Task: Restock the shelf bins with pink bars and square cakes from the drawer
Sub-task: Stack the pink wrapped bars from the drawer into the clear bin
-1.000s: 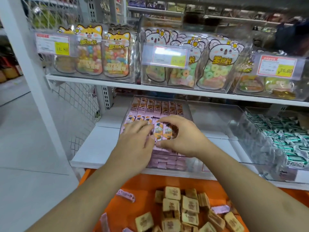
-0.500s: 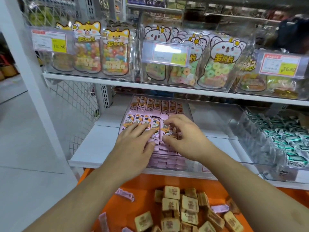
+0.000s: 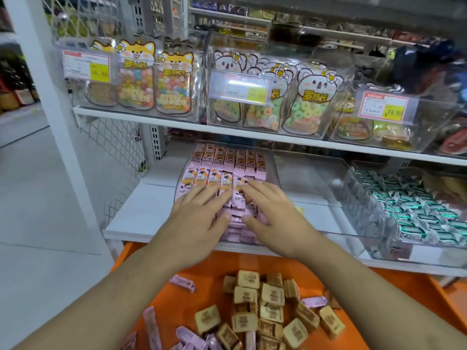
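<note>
A clear shelf bin (image 3: 274,178) on the lower shelf holds rows of pink bars (image 3: 228,161). My left hand (image 3: 199,218) lies flat on the near rows, fingers straight. Beside it, my right hand (image 3: 271,210) also presses flat on the bars, fingers spread. Below, the orange drawer (image 3: 209,263) holds a pile of brown square cakes (image 3: 267,299) and a few loose pink bars (image 3: 182,282). A second clear bin (image 3: 308,178) to the right of the pink one looks empty.
Further right, a bin of green-and-silver wrapped sweets (image 3: 414,210) stands on the same shelf. The upper shelf (image 3: 177,123) carries clear bins of candy pouches with price tags. A white upright post (image 3: 50,97) and wire mesh stand at left.
My right hand held a couple of pink bars upright; now they lie in the row. Both hands have flattened and pressed down onto the bars.
</note>
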`<state>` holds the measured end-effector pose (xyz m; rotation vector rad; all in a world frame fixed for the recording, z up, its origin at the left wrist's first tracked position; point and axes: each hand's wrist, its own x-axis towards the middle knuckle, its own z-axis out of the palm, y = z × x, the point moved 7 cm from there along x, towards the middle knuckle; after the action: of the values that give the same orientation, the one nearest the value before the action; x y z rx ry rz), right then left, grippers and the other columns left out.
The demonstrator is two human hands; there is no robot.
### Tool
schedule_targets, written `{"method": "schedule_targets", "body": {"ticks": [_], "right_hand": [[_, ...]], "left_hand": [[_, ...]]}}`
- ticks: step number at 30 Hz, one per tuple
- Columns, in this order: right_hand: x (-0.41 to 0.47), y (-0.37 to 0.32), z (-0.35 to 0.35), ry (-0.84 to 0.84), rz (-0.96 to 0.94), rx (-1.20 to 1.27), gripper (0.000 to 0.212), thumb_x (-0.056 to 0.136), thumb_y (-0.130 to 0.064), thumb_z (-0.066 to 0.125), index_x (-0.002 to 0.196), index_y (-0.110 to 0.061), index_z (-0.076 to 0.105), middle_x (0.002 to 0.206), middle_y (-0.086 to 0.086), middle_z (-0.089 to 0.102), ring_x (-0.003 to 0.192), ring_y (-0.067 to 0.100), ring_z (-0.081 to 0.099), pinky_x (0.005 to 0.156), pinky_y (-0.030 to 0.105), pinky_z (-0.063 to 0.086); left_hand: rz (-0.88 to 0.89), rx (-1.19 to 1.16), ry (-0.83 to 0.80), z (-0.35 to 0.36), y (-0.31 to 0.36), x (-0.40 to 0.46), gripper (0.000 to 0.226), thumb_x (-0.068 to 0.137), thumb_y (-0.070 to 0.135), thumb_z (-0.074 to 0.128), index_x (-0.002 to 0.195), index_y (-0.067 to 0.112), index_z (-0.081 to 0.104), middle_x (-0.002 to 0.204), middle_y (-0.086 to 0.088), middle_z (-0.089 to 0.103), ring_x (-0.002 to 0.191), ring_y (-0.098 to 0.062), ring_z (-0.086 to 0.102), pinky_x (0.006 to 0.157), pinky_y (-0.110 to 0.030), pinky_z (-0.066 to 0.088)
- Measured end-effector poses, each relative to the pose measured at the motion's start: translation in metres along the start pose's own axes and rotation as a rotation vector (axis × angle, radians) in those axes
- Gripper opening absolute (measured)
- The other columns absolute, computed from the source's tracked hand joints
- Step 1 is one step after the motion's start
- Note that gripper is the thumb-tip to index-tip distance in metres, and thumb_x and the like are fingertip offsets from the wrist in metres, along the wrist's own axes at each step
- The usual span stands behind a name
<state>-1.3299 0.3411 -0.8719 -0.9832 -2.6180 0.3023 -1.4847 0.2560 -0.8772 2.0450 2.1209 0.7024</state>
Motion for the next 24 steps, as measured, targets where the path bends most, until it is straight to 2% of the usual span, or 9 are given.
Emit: {"method": "schedule_targets", "body": {"ticks": [4, 7, 9, 11, 15, 18, 20, 22, 24], "right_hand": [[-0.032, -0.008, -0.021, 0.045, 0.037, 0.111, 0.054, 0.103, -0.037, 0.060, 0.155, -0.028, 0.047, 0.158, -0.009, 0.046, 0.146, 0.010, 0.037, 0.122, 0.034, 0.031], [-0.067, -0.002, -0.024, 0.068, 0.122, 0.190, 0.043, 0.103, -0.033, 0.063, 0.144, -0.023, 0.059, 0.139, -0.009, 0.061, 0.121, 0.002, 0.051, 0.105, 0.021, 0.040], [-0.094, 0.015, -0.014, 0.046, 0.198, 0.240, 0.035, 0.102, -0.029, 0.065, 0.136, -0.021, 0.065, 0.127, -0.008, 0.066, 0.113, 0.006, 0.058, 0.098, 0.023, 0.047], [-0.119, 0.042, 0.000, -0.003, 0.292, 0.222, 0.030, 0.102, -0.028, 0.065, 0.131, -0.020, 0.067, 0.121, -0.006, 0.068, 0.111, 0.010, 0.062, 0.097, 0.027, 0.050], [-0.171, 0.108, 0.035, -0.129, 0.529, 0.146, 0.029, 0.101, -0.026, 0.065, 0.128, -0.018, 0.068, 0.121, 0.000, 0.070, 0.113, 0.020, 0.064, 0.096, 0.032, 0.049], [-0.203, 0.152, 0.071, -0.277, 0.652, 0.082, 0.018, 0.099, -0.023, 0.062, 0.117, -0.021, 0.066, 0.116, 0.007, 0.071, 0.113, 0.031, 0.064, 0.082, 0.035, 0.047], [-0.219, 0.178, 0.097, -0.361, 0.702, 0.082, 0.028, 0.099, -0.021, 0.061, 0.127, -0.020, 0.065, 0.128, 0.013, 0.066, 0.118, 0.034, 0.062, 0.082, 0.035, 0.047], [-0.229, 0.202, 0.120, -0.406, 0.749, 0.103, 0.046, 0.100, -0.022, 0.061, 0.146, -0.018, 0.056, 0.149, 0.012, 0.055, 0.124, 0.031, 0.061, 0.091, 0.037, 0.053], [-0.234, 0.223, 0.144, -0.437, 0.767, 0.126, 0.052, 0.101, -0.021, 0.060, 0.152, -0.018, 0.049, 0.159, 0.011, 0.046, 0.136, 0.031, 0.053, 0.104, 0.039, 0.050]], "left_hand": [[0.065, -0.120, -0.007, 0.006, 0.026, -0.024, 0.052, 0.107, 0.050, 0.040, 0.157, 0.038, 0.040, 0.162, 0.021, 0.034, 0.150, -0.003, 0.023, 0.125, -0.035, 0.026], [0.099, -0.171, -0.071, 0.029, 0.046, -0.042, 0.050, 0.107, 0.051, 0.041, 0.152, 0.032, 0.049, 0.152, 0.020, 0.046, 0.140, -0.002, 0.037, 0.119, -0.033, 0.036], [0.107, -0.169, -0.138, 0.051, 0.057, -0.052, 0.047, 0.107, 0.048, 0.043, 0.150, 0.030, 0.052, 0.150, 0.019, 0.048, 0.139, -0.003, 0.039, 0.117, -0.024, 0.031], [0.109, -0.149, -0.214, 0.078, 0.064, -0.058, 0.046, 0.108, 0.046, 0.043, 0.150, 0.029, 0.052, 0.149, 0.018, 0.048, 0.138, -0.005, 0.040, 0.110, -0.021, 0.031], [0.069, -0.173, -0.388, 0.144, 0.070, -0.067, 0.046, 0.109, 0.043, 0.042, 0.150, 0.026, 0.052, 0.152, 0.013, 0.047, 0.139, -0.010, 0.044, 0.112, -0.025, 0.036], [0.018, -0.181, -0.466, 0.192, 0.066, -0.075, 0.045, 0.107, 0.046, 0.042, 0.149, 0.032, 0.052, 0.155, 0.013, 0.046, 0.140, -0.013, 0.045, 0.113, -0.036, 0.042], [-0.030, -0.188, -0.521, 0.223, 0.061, -0.085, 0.041, 0.107, 0.043, 0.044, 0.145, 0.031, 0.055, 0.147, 0.011, 0.052, 0.131, -0.014, 0.051, 0.105, -0.035, 0.047], [-0.041, -0.181, -0.589, 0.252, 0.057, -0.098, 0.038, 0.107, 0.039, 0.047, 0.142, 0.030, 0.058, 0.140, 0.009, 0.056, 0.126, -0.014, 0.054, 0.101, -0.034, 0.048], [-0.034, -0.169, -0.681, 0.281, 0.051, -0.111, 0.040, 0.105, 0.037, 0.050, 0.144, 0.033, 0.056, 0.142, 0.008, 0.056, 0.129, -0.015, 0.053, 0.103, -0.030, 0.046]]}}
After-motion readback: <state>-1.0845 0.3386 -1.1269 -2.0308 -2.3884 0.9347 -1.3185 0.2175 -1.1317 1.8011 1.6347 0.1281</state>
